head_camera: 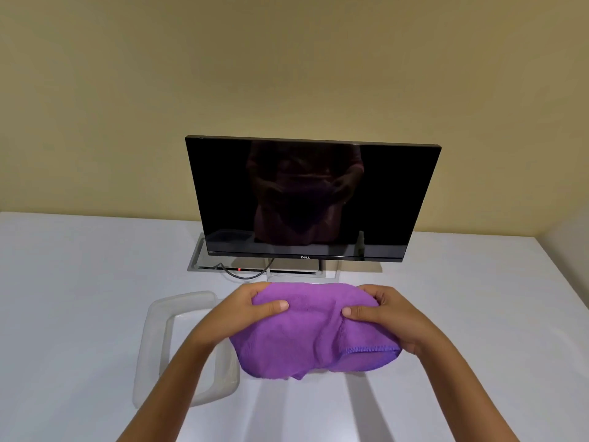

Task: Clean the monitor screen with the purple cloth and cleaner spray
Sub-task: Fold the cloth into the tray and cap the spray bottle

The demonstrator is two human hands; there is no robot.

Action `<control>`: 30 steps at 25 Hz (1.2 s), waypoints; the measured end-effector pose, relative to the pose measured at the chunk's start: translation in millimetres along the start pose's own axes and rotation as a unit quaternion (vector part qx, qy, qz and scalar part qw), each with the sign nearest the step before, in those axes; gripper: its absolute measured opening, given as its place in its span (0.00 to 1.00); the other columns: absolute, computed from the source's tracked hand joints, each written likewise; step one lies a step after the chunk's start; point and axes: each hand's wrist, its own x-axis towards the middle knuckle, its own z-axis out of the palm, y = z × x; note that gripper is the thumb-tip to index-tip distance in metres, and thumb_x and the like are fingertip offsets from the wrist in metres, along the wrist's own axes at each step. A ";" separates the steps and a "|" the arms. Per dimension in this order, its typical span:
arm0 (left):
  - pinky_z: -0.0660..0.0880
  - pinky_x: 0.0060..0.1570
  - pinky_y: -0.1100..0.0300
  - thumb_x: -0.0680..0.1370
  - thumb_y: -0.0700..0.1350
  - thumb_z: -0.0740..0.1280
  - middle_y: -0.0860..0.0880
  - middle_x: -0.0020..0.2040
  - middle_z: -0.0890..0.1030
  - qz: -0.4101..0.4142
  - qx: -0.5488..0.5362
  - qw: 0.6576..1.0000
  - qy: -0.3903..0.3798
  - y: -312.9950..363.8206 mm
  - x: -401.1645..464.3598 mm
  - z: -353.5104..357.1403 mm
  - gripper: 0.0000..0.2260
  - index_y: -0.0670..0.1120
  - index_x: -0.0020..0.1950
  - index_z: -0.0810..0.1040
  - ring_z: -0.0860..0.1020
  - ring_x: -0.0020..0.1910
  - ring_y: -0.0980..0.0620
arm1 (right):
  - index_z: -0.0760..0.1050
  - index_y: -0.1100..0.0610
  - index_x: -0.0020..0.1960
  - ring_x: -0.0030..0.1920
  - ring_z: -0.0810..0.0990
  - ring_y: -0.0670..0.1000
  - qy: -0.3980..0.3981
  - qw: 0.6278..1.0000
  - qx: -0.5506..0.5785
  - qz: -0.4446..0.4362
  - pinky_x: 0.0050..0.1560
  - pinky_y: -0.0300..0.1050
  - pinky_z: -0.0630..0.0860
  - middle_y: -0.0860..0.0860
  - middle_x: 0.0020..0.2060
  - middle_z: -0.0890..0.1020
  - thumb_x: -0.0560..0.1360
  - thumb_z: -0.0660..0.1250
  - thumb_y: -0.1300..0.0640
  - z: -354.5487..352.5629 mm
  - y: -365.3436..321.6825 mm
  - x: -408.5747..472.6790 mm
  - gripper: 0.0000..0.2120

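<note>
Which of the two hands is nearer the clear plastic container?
The left hand. Its forearm passes right over the clear container, while the right hand grips the purple cloth on the far side.

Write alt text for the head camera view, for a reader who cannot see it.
Both hands, left hand and right hand, hold a purple cloth above a white table, before a dark monitor. A clear tray lies at left.

A white table (79,298) runs back to a beige wall. A black monitor (312,199) stands on it, directly beyond the held cloth. The monitor's clear stand (204,250) rests on the tabletop, a black cable (242,275) looping beneath. A translucent plastic tray (159,330) lies flat, left of and below the grip.
</note>
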 end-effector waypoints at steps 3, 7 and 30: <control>0.76 0.44 0.62 0.73 0.59 0.67 0.52 0.43 0.84 -0.009 0.070 0.997 0.020 -5.5 10.1 -17.5 0.13 0.50 0.46 0.82 0.82 0.41 0.57 | 0.78 0.57 0.57 0.48 0.82 0.57 0.006 0.996 0.091 0.006 0.49 0.51 0.78 0.59 0.50 0.83 0.68 0.74 0.57 -0.1 -10.9 -0.2 0.18; 0.73 0.45 0.62 0.76 0.56 0.65 0.53 0.47 0.80 -0.003 0.103 0.987 0.121 -12.6 13.7 -33.9 0.09 0.52 0.46 0.78 0.78 0.47 0.55 | 0.75 0.59 0.59 0.45 0.81 0.57 0.007 0.984 0.174 0.028 0.45 0.48 0.78 0.60 0.50 0.82 0.72 0.70 0.57 9.8 -34.0 -0.5 0.16; 0.76 0.32 0.60 0.79 0.47 0.63 0.49 0.37 0.78 0.198 -0.156 0.937 0.241 28.8 -29.5 -121.9 0.08 0.47 0.50 0.81 0.75 0.34 0.56 | 0.78 0.60 0.53 0.37 0.77 0.50 0.245 0.952 0.140 -0.121 0.41 0.42 0.78 0.53 0.40 0.78 0.74 0.67 0.62 112.3 -120.2 13.0 0.08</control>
